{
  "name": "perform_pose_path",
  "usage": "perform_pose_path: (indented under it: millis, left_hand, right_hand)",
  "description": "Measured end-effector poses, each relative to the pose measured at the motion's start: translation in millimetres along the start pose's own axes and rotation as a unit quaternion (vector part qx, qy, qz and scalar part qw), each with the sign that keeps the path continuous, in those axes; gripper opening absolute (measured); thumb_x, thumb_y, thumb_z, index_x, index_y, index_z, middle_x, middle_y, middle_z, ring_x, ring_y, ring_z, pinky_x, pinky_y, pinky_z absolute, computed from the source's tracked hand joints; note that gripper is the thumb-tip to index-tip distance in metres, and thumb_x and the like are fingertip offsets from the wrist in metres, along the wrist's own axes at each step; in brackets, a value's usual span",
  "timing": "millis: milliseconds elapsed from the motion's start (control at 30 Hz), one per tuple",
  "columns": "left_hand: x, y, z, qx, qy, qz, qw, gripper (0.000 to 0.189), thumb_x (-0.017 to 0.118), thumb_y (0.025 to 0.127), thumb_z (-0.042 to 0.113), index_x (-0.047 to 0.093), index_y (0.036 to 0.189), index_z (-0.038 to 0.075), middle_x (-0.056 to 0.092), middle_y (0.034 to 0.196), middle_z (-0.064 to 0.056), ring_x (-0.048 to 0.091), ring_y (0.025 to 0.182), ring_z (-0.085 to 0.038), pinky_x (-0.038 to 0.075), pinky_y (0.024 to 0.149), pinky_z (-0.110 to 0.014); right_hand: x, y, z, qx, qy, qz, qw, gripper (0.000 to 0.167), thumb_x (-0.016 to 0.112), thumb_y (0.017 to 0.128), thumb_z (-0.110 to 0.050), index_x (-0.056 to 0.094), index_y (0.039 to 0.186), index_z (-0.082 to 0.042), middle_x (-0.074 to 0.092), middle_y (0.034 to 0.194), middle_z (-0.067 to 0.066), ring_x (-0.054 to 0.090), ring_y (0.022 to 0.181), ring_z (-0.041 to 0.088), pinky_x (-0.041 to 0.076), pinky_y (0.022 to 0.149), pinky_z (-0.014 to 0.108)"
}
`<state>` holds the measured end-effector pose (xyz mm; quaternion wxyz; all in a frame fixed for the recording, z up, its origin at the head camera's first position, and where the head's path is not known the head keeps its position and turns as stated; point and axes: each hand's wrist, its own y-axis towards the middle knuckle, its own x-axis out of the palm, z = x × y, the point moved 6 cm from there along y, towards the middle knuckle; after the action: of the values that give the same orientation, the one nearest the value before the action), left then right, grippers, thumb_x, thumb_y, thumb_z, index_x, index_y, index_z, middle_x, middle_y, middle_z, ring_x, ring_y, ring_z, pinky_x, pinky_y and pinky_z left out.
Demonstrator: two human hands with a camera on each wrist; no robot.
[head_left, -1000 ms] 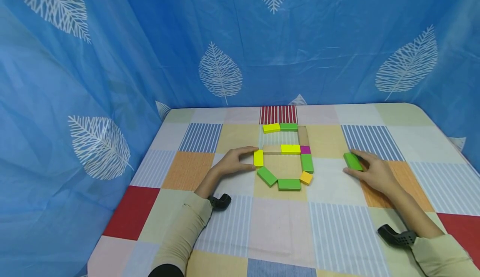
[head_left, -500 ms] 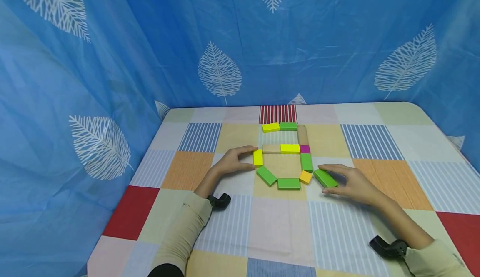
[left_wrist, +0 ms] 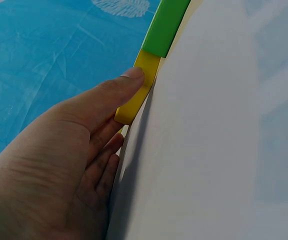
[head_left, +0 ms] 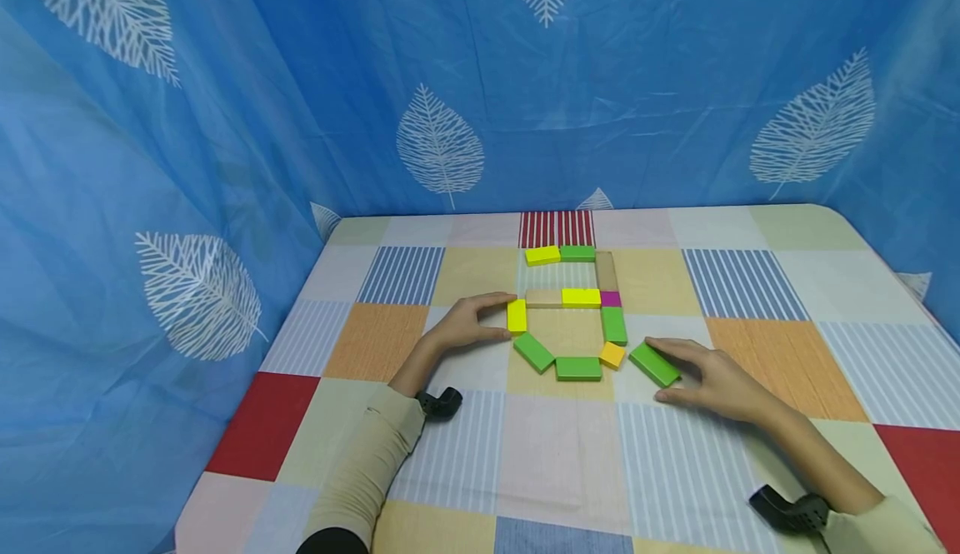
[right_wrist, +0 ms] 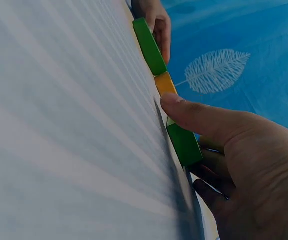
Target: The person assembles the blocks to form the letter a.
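A yellow wooden block (head_left: pixel 517 317) lies at the left side of a ring of blocks, pinched between thumb and fingertips of my left hand (head_left: pixel 468 322). The left wrist view shows the thumb pressed on that block, with a green block (left_wrist: pixel 166 27) touching its far end. To the right of the ring, my right hand (head_left: pixel 716 381) holds a loose green block (head_left: pixel 654 365), its thumb near one end and fingertips near the other. An orange block (head_left: pixel 612 356) sits just left of it, with a small gap between them. The right fingertips are partly hidden in the right wrist view.
Several flat blocks form the outline, among them a purple block (head_left: pixel 611 299), a plain wood block (head_left: pixel 605 272) and a front green block (head_left: pixel 578 369). A patchwork cloth (head_left: pixel 562 462) covers the table. A blue leaf-patterned curtain (head_left: pixel 600 121) stands behind and at the sides.
My right hand has carried the green block leftward from the right part of the table to beside the orange block, then shifted slightly back toward me. My left hand has stayed still.
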<state>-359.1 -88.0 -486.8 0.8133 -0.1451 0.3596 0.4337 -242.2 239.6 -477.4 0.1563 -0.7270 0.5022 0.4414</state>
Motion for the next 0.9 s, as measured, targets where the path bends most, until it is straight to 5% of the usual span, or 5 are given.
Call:
perform_pose_path:
  millis: [133, 233, 400, 600, 900]
  left_hand:
    - [-0.2, 0.7, -2.4, -0.001, 0.001, 0.005, 1.0000, 0.065, 0.076, 0.076, 0.035, 0.050, 0.134, 0.022, 0.044, 0.139, 0.003, 0.036, 0.130, -0.014, 0.028, 0.106, -0.033]
    - [0.3, 1.2, -3.4, 0.000, -0.001, 0.004, 1.0000, 0.065, 0.076, 0.076, 0.035, 0.050, 0.134, 0.022, 0.044, 0.139, 0.004, 0.035, 0.130, -0.013, 0.028, 0.106, -0.031]
    - [1.9, 1.0, -4.0, 0.000, -0.003, 0.001, 1.0000, 0.065, 0.075, 0.076, 0.035, 0.050, 0.134, 0.022, 0.044, 0.139, 0.003, 0.035, 0.130, -0.013, 0.027, 0.106, -0.031]
    - [1.5, 1.3, -3.9, 0.008, -0.002, 0.004, 1.0000, 0.064, 0.075, 0.076, 0.035, 0.050, 0.134, 0.022, 0.045, 0.138, 0.003, 0.036, 0.129, -0.013, 0.028, 0.106, -0.031]
    - [1.8, 1.1, -2.4, 0.003, -0.003, 0.004, 1.0000, 0.065, 0.075, 0.076, 0.035, 0.050, 0.134, 0.022, 0.045, 0.138, 0.003, 0.036, 0.129, -0.014, 0.028, 0.106, -0.032]
  right_hand:
    - [-1.3, -2.0, 0.4, -0.017, -0.018, 0.020, 0.9995, 0.067, 0.076, 0.075, -0.030, 0.049, 0.134, -0.010, 0.052, 0.129, 0.016, 0.050, 0.112, 0.037, 0.045, 0.085, 0.051]
    - [-2.2, -2.0, 1.4, -0.024, -0.029, 0.030, 0.9988, 0.064, 0.076, 0.075, -0.028, 0.052, 0.132, -0.012, 0.054, 0.128, 0.014, 0.053, 0.110, 0.034, 0.046, 0.087, 0.032]
    - [-2.3, -2.6, 3.9, -0.028, -0.021, 0.035, 0.9988, 0.059, 0.076, 0.076, -0.023, 0.054, 0.131, -0.015, 0.055, 0.127, 0.011, 0.053, 0.111, 0.025, 0.031, 0.090, 0.006]
    - [-0.7, -0.6, 4.7, -0.039, 0.016, 0.032, 0.9986, 0.052, 0.071, 0.082, -0.014, 0.054, 0.131, -0.014, 0.054, 0.129, 0.010, 0.040, 0.118, -0.001, 0.026, 0.094, 0.005]
    - [3.2, 2.8, 4.6, -0.055, 0.041, 0.028, 0.9972, 0.047, 0.063, 0.087, -0.008, 0.051, 0.132, -0.012, 0.053, 0.130, 0.009, 0.037, 0.123, 0.001, 0.024, 0.096, 0.004]
